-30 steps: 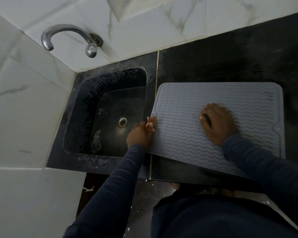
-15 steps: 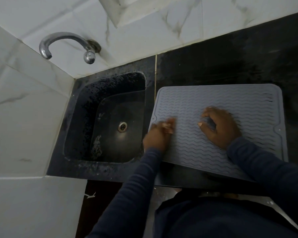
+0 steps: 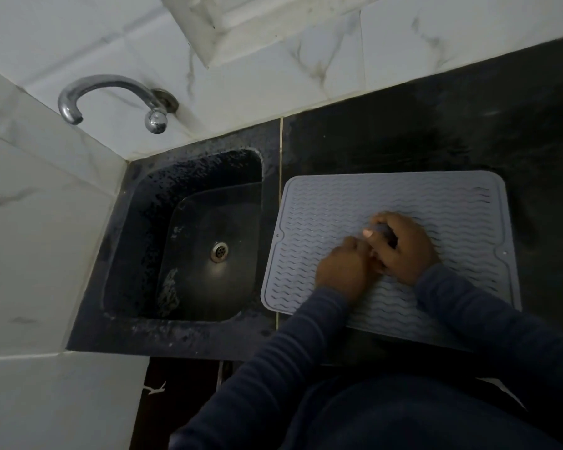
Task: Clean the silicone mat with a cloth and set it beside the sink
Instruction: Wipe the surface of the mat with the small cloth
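On the dark counter, head view, just right of the sink: one silicone mat, lying flat, long side running left to right. Colour pale grey; shape rectangular with rounded corners; low raised border all round; surface covered in rows of wavy ridges; a small notch in the border at the middle of the left short edge and another at the right. Left edge sits beside the sink's right rim, the near left corner crossing the pale seam in the counter; part of the near edge is hidden under the dark blue sleeves. Right hand: on the middle of the mat, fingers curled and thumb pressed over a small dark wad, the cloth, mostly covered by the hand. Left hand: on the mat just left of the right hand and touching it, knuckles up, fingers bent with tips hidden against the other hand, so whether they hold anything cannot be told. Sink: black, speckled basin, metal drain at its centre. Far left, on the white marbled wall tiles: one curved chrome tap, spout above the sink's far left corner.
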A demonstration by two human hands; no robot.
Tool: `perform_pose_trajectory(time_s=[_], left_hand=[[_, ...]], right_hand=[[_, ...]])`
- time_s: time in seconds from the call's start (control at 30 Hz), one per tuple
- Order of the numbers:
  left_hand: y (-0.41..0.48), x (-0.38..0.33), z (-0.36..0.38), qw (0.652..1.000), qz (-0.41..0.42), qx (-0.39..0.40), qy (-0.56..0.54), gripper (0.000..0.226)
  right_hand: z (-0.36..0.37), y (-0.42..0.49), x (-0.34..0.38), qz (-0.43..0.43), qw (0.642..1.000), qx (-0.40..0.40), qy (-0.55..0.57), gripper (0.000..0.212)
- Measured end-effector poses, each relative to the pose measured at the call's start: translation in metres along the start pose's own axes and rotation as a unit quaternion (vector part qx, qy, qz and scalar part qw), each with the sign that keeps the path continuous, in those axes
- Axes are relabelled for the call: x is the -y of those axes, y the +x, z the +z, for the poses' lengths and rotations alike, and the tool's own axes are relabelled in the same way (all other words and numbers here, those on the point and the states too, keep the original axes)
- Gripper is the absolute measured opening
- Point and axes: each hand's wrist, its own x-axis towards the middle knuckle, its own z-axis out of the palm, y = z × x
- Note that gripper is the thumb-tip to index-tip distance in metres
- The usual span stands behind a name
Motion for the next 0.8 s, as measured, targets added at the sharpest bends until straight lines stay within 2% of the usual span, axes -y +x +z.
perform_pose_trajectory(time_s=[0.1, 0.17, 0.27, 0.33, 0.43, 0.53, 0.6, 0.7, 0.8], left_hand=[[-0.009, 0.072, -0.017, 0.991, -0.128, -0.025, -0.021, 0.038], [-0.014, 0.114, -0.029, 0.977, -0.208, -0.049, -0.007, 0.036], [-0.009, 0.132, -0.037, 0.970, -0.235, -0.058, 0.021, 0.034], [-0.004, 0.113, -0.037, 0.971, -0.223, -0.081, -0.017, 0.035], [0.008, 0.053, -0.024, 0.980, -0.120, -0.087, -0.130, 0.034], [0.019, -0.012, -0.001, 0.996, -0.006, -0.014, -0.090, 0.039], [0.024, -0.012, 0.000, 0.999, -0.011, -0.006, -0.049, 0.042], [0.016, 0.060, -0.014, 0.988, -0.136, -0.030, -0.072, 0.050], [0.007, 0.135, -0.034, 0.964, -0.259, -0.048, -0.029, 0.038]], right_hand=[[-0.007, 0.016, -0.002, -0.004, 0.998, -0.004, -0.069, 0.046], [-0.014, 0.026, -0.011, -0.022, 0.985, -0.035, -0.169, 0.053], [-0.020, 0.037, -0.023, -0.022, 0.960, -0.017, -0.278, 0.061], [-0.017, 0.041, -0.024, -0.013, 0.951, 0.024, -0.309, 0.066], [-0.014, 0.043, -0.020, 0.006, 0.945, 0.039, -0.326, 0.063], [-0.016, 0.044, -0.021, 0.014, 0.946, 0.036, -0.320, 0.065], [-0.016, 0.045, -0.023, 0.025, 0.944, 0.046, -0.325, 0.062], [-0.014, 0.044, -0.024, 0.021, 0.940, 0.048, -0.337, 0.055], [-0.014, 0.044, -0.022, 0.019, 0.940, 0.039, -0.338, 0.056]])
